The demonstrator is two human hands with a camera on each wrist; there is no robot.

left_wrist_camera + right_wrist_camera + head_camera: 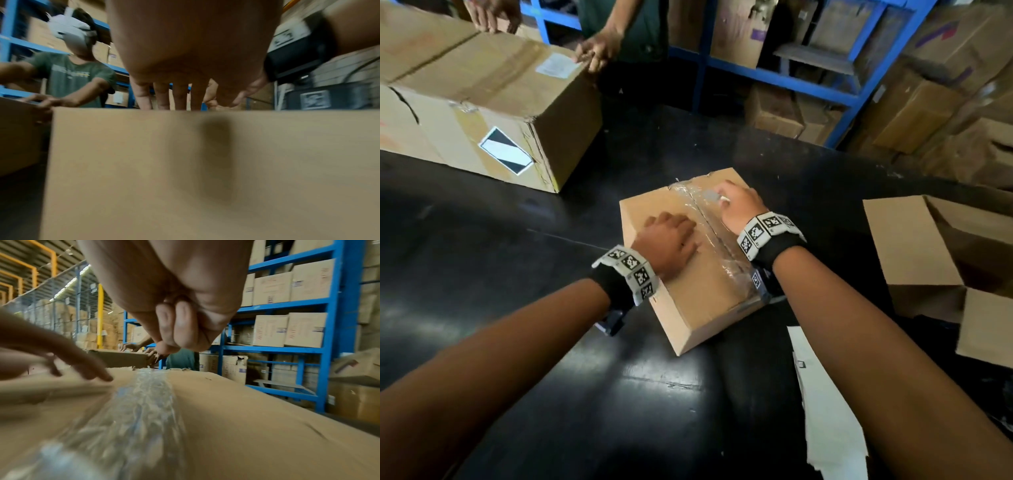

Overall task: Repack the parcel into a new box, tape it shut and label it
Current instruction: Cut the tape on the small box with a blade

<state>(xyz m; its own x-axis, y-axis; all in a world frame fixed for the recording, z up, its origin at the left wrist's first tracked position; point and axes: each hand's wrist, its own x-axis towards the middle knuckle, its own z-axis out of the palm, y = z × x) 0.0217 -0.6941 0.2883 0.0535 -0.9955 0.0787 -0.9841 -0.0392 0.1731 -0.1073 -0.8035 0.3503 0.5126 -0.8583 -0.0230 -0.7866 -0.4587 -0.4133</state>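
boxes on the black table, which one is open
The box at the right edge, flaps spread and inside showing. The small box under both hands is taped along its seam; the large box at far left is taped too.

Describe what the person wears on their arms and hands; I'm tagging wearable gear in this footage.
Both forearms are bare, with no sleeves or gloves. Each wrist carries a black strap topped by a white angular band printed with square black-and-white coded markers: one by the left hand, one by the right hand. A small dark device hangs under each wrist. No rings are visible.
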